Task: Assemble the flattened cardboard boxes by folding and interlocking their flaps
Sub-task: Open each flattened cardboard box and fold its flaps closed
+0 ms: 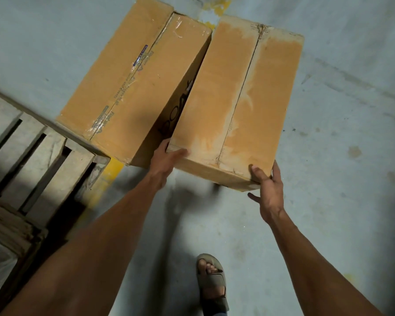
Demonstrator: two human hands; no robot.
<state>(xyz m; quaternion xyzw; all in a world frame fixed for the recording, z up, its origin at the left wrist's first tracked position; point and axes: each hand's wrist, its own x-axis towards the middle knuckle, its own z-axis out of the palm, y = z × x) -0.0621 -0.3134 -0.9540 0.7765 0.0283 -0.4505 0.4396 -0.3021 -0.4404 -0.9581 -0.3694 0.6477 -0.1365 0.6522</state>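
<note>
Cardboard box (237, 92) ran lengthwise away from you; your left hand (167, 159) and right hand (269, 190) gripped its two near corners, fingers (277, 176) curled round the edges.

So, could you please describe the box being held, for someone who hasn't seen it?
Past the wooden pallet on the left, two closed cardboard boxes sit side by side. It is the right-hand box, held at its near corners by the left hand and the right hand. Unlike its taped, printed neighbour, its top seam is bare, with pale streaks.
</note>
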